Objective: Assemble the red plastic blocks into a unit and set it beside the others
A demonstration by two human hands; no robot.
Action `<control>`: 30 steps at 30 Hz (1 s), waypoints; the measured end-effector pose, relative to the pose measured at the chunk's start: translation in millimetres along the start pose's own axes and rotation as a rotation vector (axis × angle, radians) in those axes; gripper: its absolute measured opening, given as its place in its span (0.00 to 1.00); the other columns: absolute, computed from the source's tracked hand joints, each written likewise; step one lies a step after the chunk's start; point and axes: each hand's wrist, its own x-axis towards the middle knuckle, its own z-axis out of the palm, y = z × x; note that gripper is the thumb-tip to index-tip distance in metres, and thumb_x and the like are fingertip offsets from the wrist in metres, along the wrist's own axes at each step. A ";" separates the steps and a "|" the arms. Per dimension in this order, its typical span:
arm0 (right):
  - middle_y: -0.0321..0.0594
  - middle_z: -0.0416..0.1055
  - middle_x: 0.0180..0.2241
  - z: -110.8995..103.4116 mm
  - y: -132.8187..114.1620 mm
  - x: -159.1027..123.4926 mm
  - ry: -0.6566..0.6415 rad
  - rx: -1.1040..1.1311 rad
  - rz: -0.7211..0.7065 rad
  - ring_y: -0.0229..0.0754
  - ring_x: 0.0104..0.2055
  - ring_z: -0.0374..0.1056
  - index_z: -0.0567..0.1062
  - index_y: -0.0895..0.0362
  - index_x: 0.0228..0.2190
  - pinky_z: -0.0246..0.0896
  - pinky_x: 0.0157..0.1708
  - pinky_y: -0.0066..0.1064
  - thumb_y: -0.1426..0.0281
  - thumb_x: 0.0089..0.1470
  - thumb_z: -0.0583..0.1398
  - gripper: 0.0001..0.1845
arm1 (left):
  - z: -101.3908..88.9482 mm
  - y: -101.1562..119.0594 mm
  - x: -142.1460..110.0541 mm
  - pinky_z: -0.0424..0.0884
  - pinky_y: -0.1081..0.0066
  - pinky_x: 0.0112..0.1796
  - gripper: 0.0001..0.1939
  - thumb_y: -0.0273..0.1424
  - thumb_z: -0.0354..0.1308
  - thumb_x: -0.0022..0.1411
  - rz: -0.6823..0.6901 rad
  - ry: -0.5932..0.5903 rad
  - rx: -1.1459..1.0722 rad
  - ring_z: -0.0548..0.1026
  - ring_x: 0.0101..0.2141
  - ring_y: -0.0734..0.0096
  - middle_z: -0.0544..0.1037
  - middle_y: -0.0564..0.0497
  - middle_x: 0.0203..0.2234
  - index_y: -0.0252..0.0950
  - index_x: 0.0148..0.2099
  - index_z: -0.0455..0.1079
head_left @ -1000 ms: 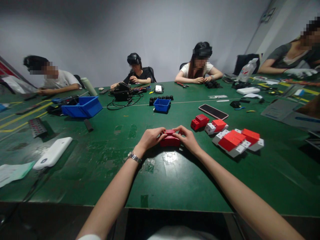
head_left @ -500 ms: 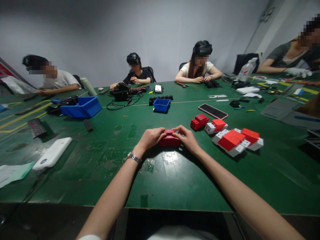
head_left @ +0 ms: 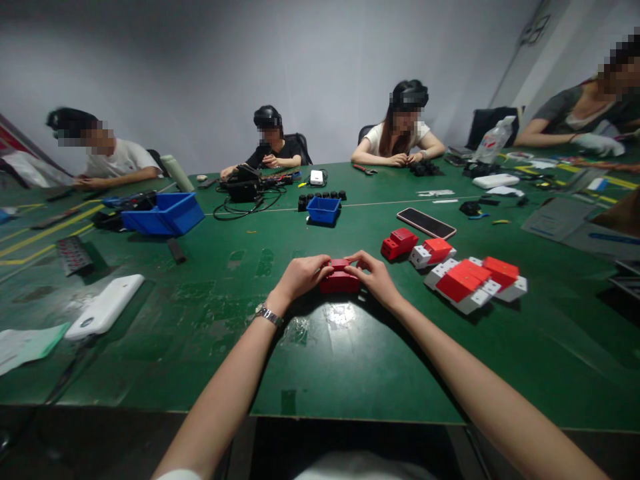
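A red stepped plastic block [head_left: 339, 284] rests on the green table in front of me. My left hand [head_left: 304, 275] grips its left upper side between thumb and fingers; a metal-banded watch is on that wrist. From the right, my right hand [head_left: 373, 275] pinches the same block's raised part, fingers closed. My fingertips hide both upper ends of the block. To the right lie a similar all-red block [head_left: 399, 244] and several red-and-white modules, among them a small one [head_left: 433, 252] and a larger one [head_left: 463, 283].
Beyond my hands stands a small blue bin [head_left: 324, 210] with black parts behind it. A phone [head_left: 427, 222] lies behind the modules. At left are a white power bank [head_left: 106, 305] and a larger blue bin [head_left: 165, 215]. Several people sit around the table [head_left: 340, 380].
My hands and the red block stay in place. Across the table, one person's head has shifted slightly right, and a gloved hand at far right has moved a little.
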 end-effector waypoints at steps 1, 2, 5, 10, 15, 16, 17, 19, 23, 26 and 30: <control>0.36 0.70 0.28 -0.1 0.0 0.1 -0.002 0.000 0.000 0.36 0.27 0.59 0.74 0.57 0.33 0.53 0.29 0.27 0.62 0.50 0.60 0.12 | 0.4 -0.3 0.0 0.66 0.75 0.31 0.13 0.37 0.46 0.65 0.000 0.004 -0.003 0.76 0.31 0.70 0.77 0.49 0.32 0.35 0.43 0.67; 0.36 0.70 0.28 -0.2 0.0 0.3 -0.001 0.000 -0.001 0.36 0.27 0.59 0.74 0.57 0.33 0.53 0.29 0.27 0.62 0.50 0.60 0.12 | 0.7 -0.6 0.0 0.67 0.75 0.31 0.13 0.38 0.47 0.65 0.000 0.008 -0.005 0.76 0.31 0.70 0.77 0.49 0.32 0.35 0.43 0.67; 0.36 0.70 0.28 -0.5 0.3 0.5 0.002 -0.004 -0.001 0.36 0.26 0.59 0.74 0.57 0.33 0.53 0.29 0.27 0.62 0.50 0.60 0.12 | 1.7 -1.0 -0.2 0.67 0.75 0.31 0.13 0.38 0.47 0.65 0.000 0.019 -0.006 0.76 0.31 0.70 0.78 0.48 0.31 0.34 0.42 0.67; 0.35 0.70 0.28 -0.5 0.4 0.6 0.005 -0.001 0.000 0.35 0.26 0.58 0.74 0.57 0.33 0.52 0.29 0.27 0.62 0.50 0.60 0.12 | 1.9 -0.9 -0.8 0.67 0.75 0.31 0.13 0.37 0.48 0.65 0.004 0.035 -0.023 0.76 0.31 0.71 0.77 0.49 0.31 0.34 0.42 0.67; 0.35 0.70 0.27 0.3 1.0 0.7 0.005 0.004 0.007 0.35 0.26 0.58 0.74 0.57 0.33 0.52 0.29 0.27 0.62 0.50 0.60 0.12 | 1.1 -0.3 -0.6 0.66 0.75 0.30 0.13 0.37 0.48 0.65 0.011 0.033 -0.012 0.75 0.30 0.71 0.77 0.49 0.30 0.34 0.41 0.68; 0.35 0.70 0.27 0.5 1.3 0.6 0.005 0.005 0.007 0.35 0.26 0.58 0.74 0.57 0.33 0.52 0.29 0.27 0.62 0.50 0.60 0.12 | 0.9 -0.2 -0.4 0.66 0.75 0.29 0.13 0.37 0.48 0.65 0.011 0.033 -0.008 0.75 0.29 0.71 0.77 0.49 0.30 0.34 0.41 0.68; 0.35 0.70 0.27 0.7 1.6 0.4 0.005 0.004 0.007 0.35 0.26 0.58 0.74 0.57 0.33 0.52 0.29 0.27 0.61 0.50 0.60 0.12 | 0.8 0.0 -0.3 0.66 0.75 0.29 0.13 0.37 0.48 0.65 0.011 0.033 -0.006 0.75 0.29 0.71 0.77 0.49 0.29 0.34 0.41 0.68; 0.35 0.70 0.27 0.9 2.0 0.2 0.007 0.001 0.010 0.35 0.26 0.58 0.74 0.57 0.33 0.52 0.29 0.27 0.61 0.50 0.60 0.12 | 0.4 0.4 0.1 0.66 0.75 0.29 0.13 0.37 0.48 0.64 0.013 0.033 -0.006 0.75 0.29 0.71 0.78 0.49 0.30 0.34 0.41 0.68; 0.35 0.69 0.27 0.8 2.4 0.3 0.007 0.006 0.018 0.35 0.26 0.58 0.74 0.57 0.33 0.52 0.28 0.27 0.61 0.50 0.60 0.12 | -0.4 1.1 0.6 0.65 0.75 0.29 0.12 0.37 0.48 0.64 0.019 0.035 -0.003 0.75 0.29 0.71 0.78 0.49 0.30 0.35 0.41 0.68; 0.35 0.69 0.28 0.6 2.4 0.4 0.004 0.011 0.018 0.35 0.26 0.58 0.74 0.57 0.33 0.52 0.28 0.27 0.62 0.50 0.60 0.12 | -0.9 1.5 0.8 0.65 0.75 0.28 0.12 0.37 0.48 0.65 0.023 0.031 0.007 0.75 0.28 0.71 0.78 0.49 0.29 0.35 0.40 0.68; 0.35 0.70 0.28 0.8 1.7 0.4 0.005 0.009 0.020 0.35 0.26 0.58 0.74 0.57 0.33 0.52 0.28 0.27 0.62 0.50 0.60 0.12 | -0.8 1.5 0.7 0.64 0.75 0.28 0.13 0.37 0.48 0.65 0.031 0.033 0.010 0.75 0.28 0.72 0.77 0.49 0.29 0.34 0.40 0.68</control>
